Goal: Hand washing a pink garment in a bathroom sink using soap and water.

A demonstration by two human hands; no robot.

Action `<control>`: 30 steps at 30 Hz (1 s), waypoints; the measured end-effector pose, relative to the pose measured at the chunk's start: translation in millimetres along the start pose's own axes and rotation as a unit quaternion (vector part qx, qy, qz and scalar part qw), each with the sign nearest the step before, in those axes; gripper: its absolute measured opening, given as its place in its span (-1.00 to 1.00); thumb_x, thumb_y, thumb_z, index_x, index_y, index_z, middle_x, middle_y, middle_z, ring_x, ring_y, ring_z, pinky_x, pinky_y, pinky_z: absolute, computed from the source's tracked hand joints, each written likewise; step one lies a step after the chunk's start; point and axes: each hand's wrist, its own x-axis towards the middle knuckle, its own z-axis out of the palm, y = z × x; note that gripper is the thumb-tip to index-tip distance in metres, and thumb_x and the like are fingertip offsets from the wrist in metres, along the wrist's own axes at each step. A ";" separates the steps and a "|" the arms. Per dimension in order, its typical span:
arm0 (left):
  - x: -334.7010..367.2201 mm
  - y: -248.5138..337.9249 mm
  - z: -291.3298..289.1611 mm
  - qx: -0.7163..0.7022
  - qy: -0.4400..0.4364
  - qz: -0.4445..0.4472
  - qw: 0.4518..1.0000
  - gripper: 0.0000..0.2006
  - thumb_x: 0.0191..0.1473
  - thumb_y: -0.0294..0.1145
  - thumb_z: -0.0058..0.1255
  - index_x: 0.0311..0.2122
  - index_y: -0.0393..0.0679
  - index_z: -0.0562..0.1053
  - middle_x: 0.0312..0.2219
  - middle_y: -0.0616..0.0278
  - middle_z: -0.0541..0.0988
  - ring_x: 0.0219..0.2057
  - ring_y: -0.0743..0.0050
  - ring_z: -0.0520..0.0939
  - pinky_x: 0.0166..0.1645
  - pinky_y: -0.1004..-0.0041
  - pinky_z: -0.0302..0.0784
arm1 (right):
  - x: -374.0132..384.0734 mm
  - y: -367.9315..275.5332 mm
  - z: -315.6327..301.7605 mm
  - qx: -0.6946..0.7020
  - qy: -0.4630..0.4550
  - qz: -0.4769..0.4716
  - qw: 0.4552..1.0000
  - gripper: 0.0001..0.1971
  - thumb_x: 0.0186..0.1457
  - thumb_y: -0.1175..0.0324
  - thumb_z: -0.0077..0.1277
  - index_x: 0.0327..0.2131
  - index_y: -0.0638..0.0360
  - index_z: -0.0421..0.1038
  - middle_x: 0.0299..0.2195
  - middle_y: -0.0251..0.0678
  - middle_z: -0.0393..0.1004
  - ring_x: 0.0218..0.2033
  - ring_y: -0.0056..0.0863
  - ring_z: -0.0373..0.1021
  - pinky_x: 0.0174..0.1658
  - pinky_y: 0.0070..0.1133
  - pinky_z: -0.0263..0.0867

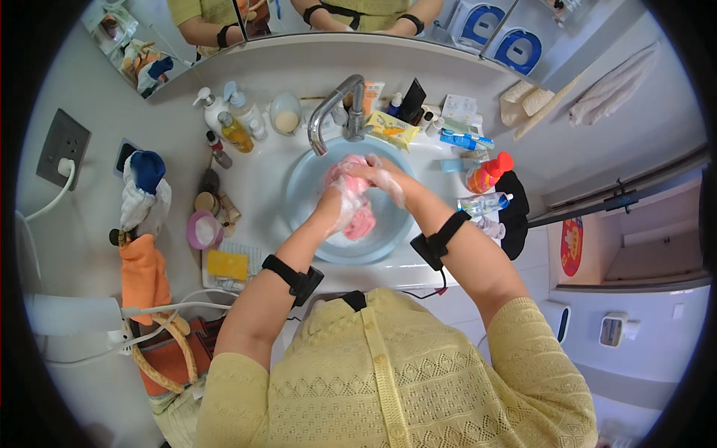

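A wet pink cloth [359,224] is bunched up over a light blue basin [305,237], with white suds on it. My left hand [345,203] is closed on the cloth from the left, lather covering its back and wrist. From the right, my right hand [377,176] grips the upper part of the same cloth, also coated in foam. The fingers of both hands are partly hidden by suds and fabric. The basin sits in a white sink [258,201], and a chrome faucet [336,108] arches over its far edge.
Pump bottles [243,112] and a soap dish [286,119] stand at the back left. A pink cup [204,229] and a yellow sponge [227,264] are left of the basin. On the right are a toothbrush pack [467,140], a red-orange bottle [489,173] and a clear bottle [484,203].
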 end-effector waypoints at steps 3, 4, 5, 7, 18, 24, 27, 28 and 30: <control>-3.5 5.1 -5.3 0.241 -0.075 -0.058 0.966 -0.66 -0.17 -0.43 -0.04 -0.21 -0.30 0.33 -0.38 0.17 0.45 -0.37 0.37 0.50 -0.26 0.45 0.41 | 12.0 6.2 -5.4 -0.083 0.022 0.080 0.993 -0.56 -0.22 0.26 0.06 -0.24 0.35 0.28 -0.29 -0.13 0.36 -0.32 -0.43 0.32 -0.21 -0.56 0.24; -5.8 9.1 -6.8 0.376 -0.098 -0.054 0.920 -0.63 -0.16 -0.38 -0.01 -0.19 -0.33 0.33 -0.34 0.22 0.44 -0.34 0.45 0.48 -0.23 0.46 0.41 | 15.6 13.7 -9.1 -0.070 0.029 0.059 0.995 -0.57 -0.25 0.36 0.03 -0.23 0.35 0.25 -0.29 -0.15 0.35 -0.31 -0.45 0.31 -0.23 -0.57 0.25; -7.2 -1.0 -9.6 0.376 -0.094 -0.055 0.920 -0.63 -0.16 -0.38 -0.01 -0.19 -0.33 0.33 -0.34 0.22 0.44 -0.34 0.45 0.48 -0.23 0.46 0.41 | 18.3 16.4 -7.3 -0.058 0.031 0.036 0.997 -0.57 -0.28 0.46 0.00 -0.22 0.35 0.23 -0.29 -0.16 0.34 -0.30 -0.47 0.31 -0.24 -0.58 0.26; -11.6 -30.6 -15.0 0.144 -0.005 0.033 0.989 -0.64 -0.15 -0.34 -0.03 -0.20 -0.30 0.35 -0.33 0.17 0.46 -0.29 0.41 0.49 -0.19 0.45 0.39 | 12.5 14.9 5.9 0.020 0.043 -0.014 0.999 -0.57 -0.29 0.53 -0.05 -0.20 0.35 0.21 -0.30 -0.19 0.33 -0.32 -0.48 0.31 -0.27 -0.60 0.27; -7.3 -25.2 -3.0 -0.610 -0.088 -0.240 0.750 -0.69 0.01 -0.23 -0.27 -0.18 -0.18 0.30 -0.28 0.03 0.44 -0.25 0.22 0.48 -0.12 0.27 0.38 | -41.0 48.0 11.6 -0.011 -0.102 -0.062 0.993 -0.56 -0.23 0.69 -0.20 -0.15 0.25 0.21 -0.29 -0.29 0.35 -0.27 -0.56 0.30 -0.16 -0.59 0.21; 27.0 -137.3 -14.2 -0.470 -0.076 -0.182 0.860 -0.67 0.00 -0.38 -0.35 -0.11 -0.28 0.27 -0.25 -0.02 0.43 -0.16 0.11 0.43 -0.10 0.20 0.34 | -44.8 108.3 -48.0 -0.534 -0.071 -0.088 0.838 -0.81 -0.22 0.51 -0.07 -0.40 0.20 0.39 -0.39 -0.12 0.42 -0.31 -0.22 0.36 0.01 -0.42 0.11; 34.0 -157.0 -35.0 -0.215 0.047 -0.138 0.966 -0.68 -0.18 -0.55 -0.10 -0.20 -0.22 0.31 -0.29 0.12 0.42 -0.28 0.22 0.45 -0.18 0.28 0.41 | -49.2 129.7 -58.2 -0.650 -0.107 -0.083 0.748 -0.90 -0.20 0.40 -0.04 -0.52 0.16 0.40 -0.49 -0.18 0.43 -0.37 -0.22 0.36 0.03 -0.37 0.10; 31.0 -174.1 -45.3 -0.290 0.063 -0.132 0.946 -0.66 -0.20 -0.51 -0.04 -0.20 -0.22 0.31 -0.28 0.10 0.42 -0.25 0.18 0.45 -0.16 0.27 0.40 | -48.6 134.4 -52.1 -0.644 -0.089 -0.128 0.749 -0.92 -0.20 0.37 -0.03 -0.57 0.13 0.40 -0.52 -0.20 0.42 -0.40 -0.24 0.36 0.03 -0.37 0.10; 26.4 -100.8 -19.9 0.443 0.054 0.011 0.895 -0.63 -0.19 -0.46 -0.01 -0.16 -0.20 0.32 -0.21 0.04 0.40 -0.18 0.09 0.41 -0.08 0.26 0.33 | -67.3 143.0 -70.4 -0.602 -0.018 -0.145 0.785 -0.92 -0.21 0.38 -0.03 -0.55 0.14 0.39 -0.50 -0.19 0.42 -0.37 -0.24 0.35 0.01 -0.37 0.12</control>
